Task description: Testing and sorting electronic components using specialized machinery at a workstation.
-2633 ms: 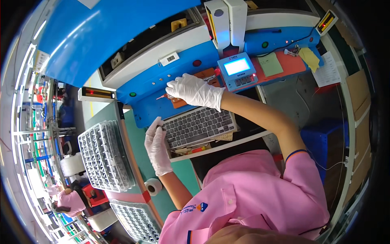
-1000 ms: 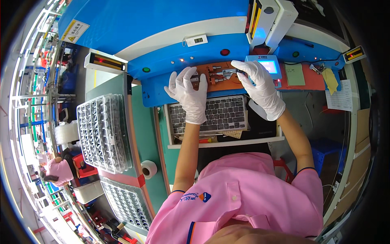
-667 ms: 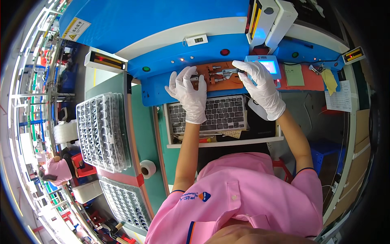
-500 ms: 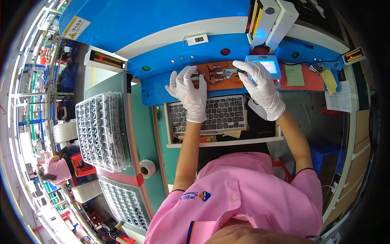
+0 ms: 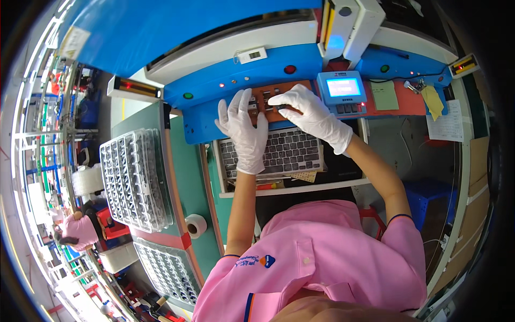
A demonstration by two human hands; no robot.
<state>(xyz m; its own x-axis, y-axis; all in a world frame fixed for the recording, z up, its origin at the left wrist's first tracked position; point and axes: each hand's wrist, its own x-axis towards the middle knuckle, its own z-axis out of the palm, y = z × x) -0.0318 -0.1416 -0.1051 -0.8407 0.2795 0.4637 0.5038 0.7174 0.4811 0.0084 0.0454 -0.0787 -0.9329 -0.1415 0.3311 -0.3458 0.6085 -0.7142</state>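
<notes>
My left hand [image 5: 244,131], in a white glove, is open with fingers apart at the left end of an orange-brown fixture plate [image 5: 272,116]. Beside its fingers is a small metal block [image 5: 253,105] on the plate. My right hand [image 5: 308,110], gloved too, pinches a small black clamp handle [image 5: 281,107] over the middle of the fixture. Much of the clamp and whatever lies under it is hidden by the right fingers.
Below the fixture, a keyboard [image 5: 292,153] sits in a pull-out drawer. A blue box with a lit screen [image 5: 343,87] stands right of the fixture. Stacked clear trays [image 5: 134,180] lie on the left bench, near a white roll [image 5: 196,225]. Yellow-striped sensor posts [image 5: 137,88] flank the station.
My right hand has moved left with the clamp handle, from the fixture's right end to its middle. The metal lever no longer stretches to the right. My left hand stays by the fixture's left end.
</notes>
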